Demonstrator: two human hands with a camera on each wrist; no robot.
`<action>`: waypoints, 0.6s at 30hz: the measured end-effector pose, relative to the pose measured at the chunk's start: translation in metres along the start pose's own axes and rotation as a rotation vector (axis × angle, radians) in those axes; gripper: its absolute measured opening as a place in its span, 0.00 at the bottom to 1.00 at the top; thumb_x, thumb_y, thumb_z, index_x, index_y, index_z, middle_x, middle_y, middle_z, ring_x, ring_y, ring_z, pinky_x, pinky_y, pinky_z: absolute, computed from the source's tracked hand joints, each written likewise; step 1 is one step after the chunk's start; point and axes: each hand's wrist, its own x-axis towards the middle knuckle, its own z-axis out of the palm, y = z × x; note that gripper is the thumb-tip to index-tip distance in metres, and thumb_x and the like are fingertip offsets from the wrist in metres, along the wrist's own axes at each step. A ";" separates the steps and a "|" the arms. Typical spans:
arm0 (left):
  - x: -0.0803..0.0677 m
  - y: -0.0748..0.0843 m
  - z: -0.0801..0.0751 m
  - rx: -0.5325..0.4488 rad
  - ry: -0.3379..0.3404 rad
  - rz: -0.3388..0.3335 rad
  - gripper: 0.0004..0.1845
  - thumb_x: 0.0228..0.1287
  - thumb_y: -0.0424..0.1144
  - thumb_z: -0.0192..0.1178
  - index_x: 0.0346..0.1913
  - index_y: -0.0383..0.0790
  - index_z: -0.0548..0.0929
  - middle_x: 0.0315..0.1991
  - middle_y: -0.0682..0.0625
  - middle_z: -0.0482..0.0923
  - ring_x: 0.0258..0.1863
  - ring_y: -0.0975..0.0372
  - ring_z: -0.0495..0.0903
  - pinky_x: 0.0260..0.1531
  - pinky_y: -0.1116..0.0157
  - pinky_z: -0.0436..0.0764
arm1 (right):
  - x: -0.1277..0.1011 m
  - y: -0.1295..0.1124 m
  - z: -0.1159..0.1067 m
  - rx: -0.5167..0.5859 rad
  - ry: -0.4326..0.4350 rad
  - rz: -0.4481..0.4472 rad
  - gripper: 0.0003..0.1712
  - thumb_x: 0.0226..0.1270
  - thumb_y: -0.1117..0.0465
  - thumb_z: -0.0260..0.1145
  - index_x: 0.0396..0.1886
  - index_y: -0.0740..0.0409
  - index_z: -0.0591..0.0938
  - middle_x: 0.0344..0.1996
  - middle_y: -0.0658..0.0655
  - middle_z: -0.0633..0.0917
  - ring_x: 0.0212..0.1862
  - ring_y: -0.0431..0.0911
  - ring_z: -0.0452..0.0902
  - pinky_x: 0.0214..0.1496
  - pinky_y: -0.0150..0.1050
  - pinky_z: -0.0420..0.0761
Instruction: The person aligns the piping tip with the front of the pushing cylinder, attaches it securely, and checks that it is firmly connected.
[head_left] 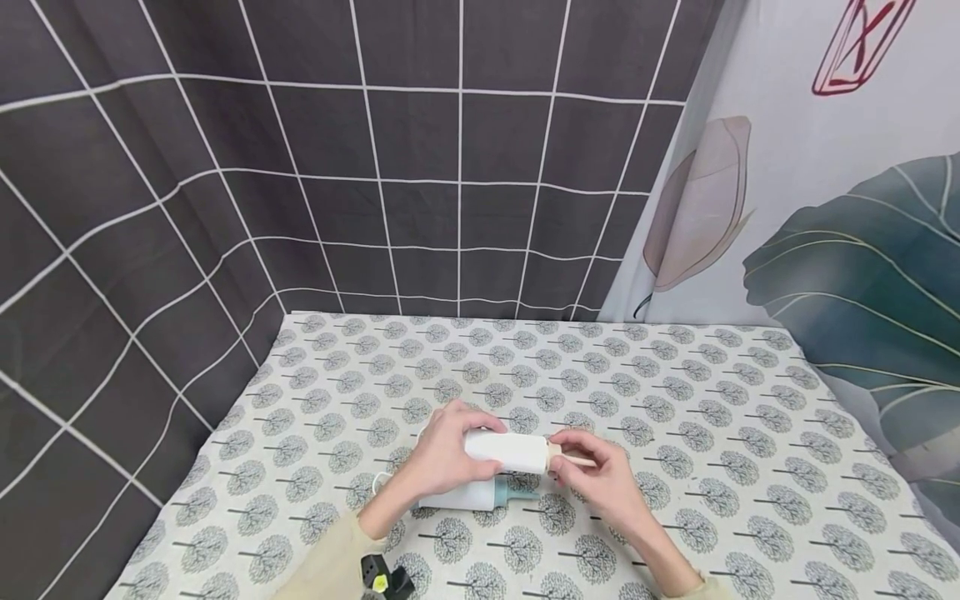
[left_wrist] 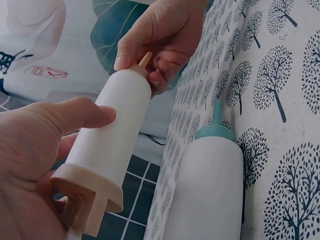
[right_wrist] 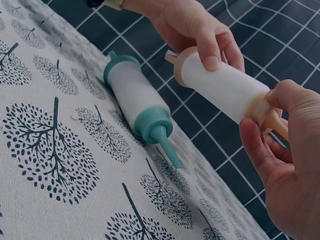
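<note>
My left hand [head_left: 447, 448] grips a white tube [head_left: 519, 453] by its body, thumb on one side and fingers on the other. In the left wrist view a beige end piece with a handle [left_wrist: 87, 192] sits at its rear. My right hand [head_left: 602, 481] pinches the beige nozzle cap [right_wrist: 258, 108] at the tube's other end; the slim nozzle [head_left: 577, 460] points toward the right palm. The tube is held above the table. Close below lies a similar white tube [right_wrist: 137, 90] with teal ends, its teal nozzle [right_wrist: 169, 150] pointing right in the head view.
The table is covered by a cloth [head_left: 480, 392] printed with trees. A dark curtain with a white grid [head_left: 420, 133] stands behind and on the left. At the right hangs a pale curtain with large leaves [head_left: 862, 275]. A black device [head_left: 386, 577] is strapped to the left wrist.
</note>
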 end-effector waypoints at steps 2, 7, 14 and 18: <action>0.000 0.000 0.000 -0.003 -0.001 0.004 0.22 0.40 0.36 0.79 0.45 0.47 0.89 0.41 0.55 0.77 0.43 0.59 0.69 0.43 0.54 0.70 | 0.000 0.000 0.000 0.008 -0.007 0.001 0.15 0.63 0.74 0.67 0.49 0.73 0.80 0.36 0.66 0.84 0.28 0.56 0.83 0.34 0.42 0.86; 0.000 -0.001 0.001 -0.002 -0.007 0.006 0.22 0.40 0.34 0.79 0.45 0.46 0.88 0.40 0.56 0.78 0.42 0.59 0.70 0.43 0.53 0.70 | -0.001 -0.001 0.000 0.014 -0.015 -0.002 0.13 0.67 0.73 0.64 0.49 0.76 0.79 0.34 0.62 0.85 0.27 0.53 0.82 0.32 0.38 0.85; 0.001 -0.002 0.002 0.003 -0.013 0.026 0.23 0.39 0.32 0.78 0.44 0.43 0.88 0.40 0.55 0.80 0.42 0.60 0.70 0.44 0.52 0.70 | -0.001 -0.003 0.001 -0.017 -0.002 0.007 0.11 0.71 0.70 0.62 0.46 0.76 0.81 0.29 0.65 0.85 0.24 0.52 0.81 0.27 0.38 0.83; 0.002 -0.003 0.002 -0.004 -0.013 0.034 0.23 0.40 0.33 0.78 0.45 0.44 0.88 0.40 0.56 0.80 0.42 0.61 0.70 0.43 0.52 0.70 | -0.001 -0.005 0.001 -0.026 -0.007 -0.015 0.10 0.72 0.70 0.60 0.45 0.76 0.81 0.25 0.68 0.83 0.21 0.48 0.80 0.24 0.41 0.83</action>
